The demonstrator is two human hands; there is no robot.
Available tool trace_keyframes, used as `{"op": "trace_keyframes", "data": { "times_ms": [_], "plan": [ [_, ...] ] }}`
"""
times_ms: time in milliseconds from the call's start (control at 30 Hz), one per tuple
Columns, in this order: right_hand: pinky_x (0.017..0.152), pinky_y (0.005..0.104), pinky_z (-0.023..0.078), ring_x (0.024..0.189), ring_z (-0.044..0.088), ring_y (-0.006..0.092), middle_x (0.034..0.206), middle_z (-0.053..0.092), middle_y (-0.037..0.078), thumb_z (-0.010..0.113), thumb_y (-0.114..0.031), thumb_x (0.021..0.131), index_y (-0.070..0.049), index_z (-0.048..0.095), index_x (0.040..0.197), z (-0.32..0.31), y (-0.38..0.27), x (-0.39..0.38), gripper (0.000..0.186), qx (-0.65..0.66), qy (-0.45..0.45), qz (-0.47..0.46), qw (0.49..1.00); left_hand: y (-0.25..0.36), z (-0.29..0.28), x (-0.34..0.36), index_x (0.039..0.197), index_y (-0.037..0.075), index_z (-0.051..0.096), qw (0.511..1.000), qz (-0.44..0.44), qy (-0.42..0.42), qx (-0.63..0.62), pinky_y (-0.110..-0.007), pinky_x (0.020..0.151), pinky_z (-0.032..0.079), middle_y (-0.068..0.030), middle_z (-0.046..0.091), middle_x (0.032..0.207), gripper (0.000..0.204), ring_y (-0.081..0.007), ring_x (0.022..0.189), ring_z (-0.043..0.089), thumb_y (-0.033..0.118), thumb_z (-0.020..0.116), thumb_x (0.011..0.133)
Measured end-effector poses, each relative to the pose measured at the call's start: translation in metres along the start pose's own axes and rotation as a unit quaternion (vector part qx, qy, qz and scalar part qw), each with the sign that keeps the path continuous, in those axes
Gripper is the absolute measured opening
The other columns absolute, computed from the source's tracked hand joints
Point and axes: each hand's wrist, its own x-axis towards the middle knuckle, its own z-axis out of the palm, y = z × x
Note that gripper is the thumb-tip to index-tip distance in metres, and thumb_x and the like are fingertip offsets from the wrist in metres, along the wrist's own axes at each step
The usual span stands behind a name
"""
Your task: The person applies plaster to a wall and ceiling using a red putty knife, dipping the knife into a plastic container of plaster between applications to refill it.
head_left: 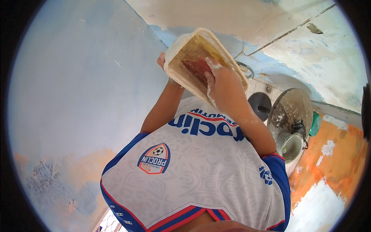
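A white rectangular plastic tub point(176, 46), stained inside with yellowish and pale residue, is tilted in front of my chest. My left hand point(161, 60) holds it from its outer left side; only some fingers show past the wall, the rest hidden behind the tub. My right hand point(223, 83), smeared with white paste, reaches over the near rim into the tub. Its thumb and fingers grip a flat, reddish-brown scraper-like piece point(198, 67), which lies against the tub's inside. How much paste is at the bottom cannot be made out.
A pale blue wall point(85, 77) stands close on the left, and a patchy white-and-blue wall point(301, 46) is ahead. To the right are a round dark stool top point(259, 105), a larger round splattered board point(290, 110), a whitish bucket point(291, 146) and a green container point(315, 124).
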Motion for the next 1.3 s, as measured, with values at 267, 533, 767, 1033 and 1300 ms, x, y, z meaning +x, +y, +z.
{"op": "trace_keyframes", "data": {
  "times_ms": [267,533,767,1033,1300],
  "plan": [
    [0.078,0.0534,0.052,0.084,0.067,0.0481,0.088,0.069,0.030,0.059,-0.006,0.095,0.006,0.061,0.131,0.001,0.011,-0.012,0.037,0.018,0.019,-0.020,0.999,-0.011,0.004,-0.013,0.142,0.006,0.057,1.000,0.017,-0.004,0.005,-0.046,0.103,0.049,-0.0140,0.062,0.136,0.086,-0.0307,0.122,0.059,0.072,0.032,0.092],
    [0.079,0.0530,0.050,0.087,0.065,0.0492,0.088,0.068,0.030,0.061,-0.009,0.097,0.002,0.063,0.130,0.005,0.017,-0.022,0.035,0.052,0.031,-0.042,0.997,-0.021,0.005,-0.022,0.141,0.006,0.057,0.999,0.031,-0.005,0.004,-0.046,0.104,0.049,-0.0142,0.062,0.136,0.086,-0.0310,0.122,0.059,0.072,0.032,0.092],
    [0.078,0.0542,0.051,0.085,0.066,0.0480,0.087,0.068,0.030,0.059,-0.006,0.096,0.003,0.061,0.132,-0.009,0.016,-0.030,0.037,-0.028,0.015,-0.054,0.998,-0.021,0.003,-0.027,0.141,0.006,0.057,0.999,0.042,-0.006,0.010,-0.046,0.104,0.048,-0.0143,0.062,0.136,0.087,-0.0312,0.122,0.058,0.073,0.032,0.092],
    [0.077,0.0544,0.051,0.086,0.067,0.0481,0.090,0.068,0.031,0.059,-0.003,0.094,0.002,0.060,0.134,0.002,0.011,-0.022,0.040,-0.075,0.046,-0.060,0.994,-0.017,0.019,-0.022,0.140,0.006,0.057,0.997,0.042,0.038,0.054,-0.046,0.105,0.047,-0.0147,0.062,0.136,0.087,-0.0317,0.121,0.058,0.073,0.030,0.093],
    [0.083,0.0529,0.052,0.094,0.066,0.0490,0.094,0.068,0.032,0.057,-0.005,0.097,0.003,0.062,0.131,0.001,0.011,0.001,0.036,-0.047,0.051,-0.010,0.998,-0.018,0.014,-0.008,0.142,0.005,0.055,0.998,0.026,0.044,0.040,-0.046,0.108,0.047,-0.0143,0.061,0.139,0.084,-0.0317,0.127,0.057,0.069,0.027,0.096]
  ]
}}
